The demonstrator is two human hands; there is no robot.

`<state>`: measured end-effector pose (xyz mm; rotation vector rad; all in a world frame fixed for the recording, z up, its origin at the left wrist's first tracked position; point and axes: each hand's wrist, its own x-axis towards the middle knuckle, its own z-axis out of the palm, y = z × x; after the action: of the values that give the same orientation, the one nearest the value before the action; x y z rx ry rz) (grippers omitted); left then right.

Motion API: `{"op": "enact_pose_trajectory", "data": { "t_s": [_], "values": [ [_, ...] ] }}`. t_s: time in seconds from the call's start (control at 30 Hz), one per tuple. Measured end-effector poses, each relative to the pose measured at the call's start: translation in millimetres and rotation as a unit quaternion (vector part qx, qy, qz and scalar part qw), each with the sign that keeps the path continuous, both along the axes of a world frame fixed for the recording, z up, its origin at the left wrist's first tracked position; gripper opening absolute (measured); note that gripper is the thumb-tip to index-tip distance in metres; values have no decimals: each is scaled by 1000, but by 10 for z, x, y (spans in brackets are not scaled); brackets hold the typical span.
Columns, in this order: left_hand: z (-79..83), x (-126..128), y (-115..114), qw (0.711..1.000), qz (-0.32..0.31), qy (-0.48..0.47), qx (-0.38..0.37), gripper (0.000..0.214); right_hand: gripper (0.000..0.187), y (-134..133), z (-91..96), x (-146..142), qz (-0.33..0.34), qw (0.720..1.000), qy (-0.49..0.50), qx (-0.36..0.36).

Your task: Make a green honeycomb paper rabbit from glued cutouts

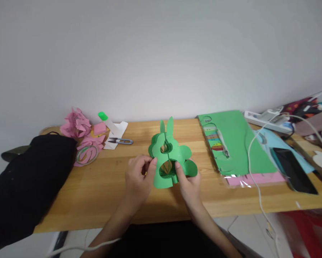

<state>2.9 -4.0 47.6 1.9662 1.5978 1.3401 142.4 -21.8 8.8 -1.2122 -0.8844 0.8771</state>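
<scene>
Cloth, black and bulky, lies farthest to the left of the green paper cutout, hanging over the near edge of the table. Next toward the cutout come a crumpled pile of pink paper, some flat pink scraps and a tape roll lying on the scraps. Nearer to the cutout, on its far left, are a glue stick with a green cap, a piece of white paper and small snips partly on that paper; these seem set aside within reach, leaving working room around the cutout. The left hand pinches the cutout's left edge between thumb and fingers, perhaps to keep the stacked layers there from slipping. The cutout itself is raised between the 2 hands at the middle of the table, its 2 pointed ears facing the wall. The right hand grips its lower right, thumb in front by the larger hole and fingers mostly hidden behind, likely to steady the curled, springy petals. To the right of the cutout lies a green sheet with a white-handled tool on it; farther right are a phone and a power strip, whose place by the wall probably keeps it out of the way.
</scene>
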Motion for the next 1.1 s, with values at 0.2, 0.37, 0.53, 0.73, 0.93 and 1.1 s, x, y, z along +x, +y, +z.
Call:
{"op": "enact_pose_trajectory", "data": {
  "t_s": [0.2, 0.37, 0.53, 0.73, 0.93, 1.1],
  "values": [
    [20, 23, -17, 999, -6, 29, 45, 24, 20, -6, 7, 3, 4, 1000, -9, 11],
    [24, 23, -18, 998, -6, 29, 54, 22, 19, -11, 14, -2, 1, 1000, -24, 13],
    [13, 10, -21, 999, -2, 22, 45, 22, 14, -21, 15, 3, -3, 999, -46, 28],
    [20, 5, -11, 999, 10, 30, 37, 24, 13, -27, 16, 25, -5, 996, -80, 47],
    [-6, -5, 4, 1000, 18, 3, -4, 25, 16, -38, 2, 66, 5, 989, -127, 76],
    [-4, -15, 15, 999, 24, -6, -34, 27, 14, -49, 39, 78, 20, 991, -122, 61]
  ]
}}
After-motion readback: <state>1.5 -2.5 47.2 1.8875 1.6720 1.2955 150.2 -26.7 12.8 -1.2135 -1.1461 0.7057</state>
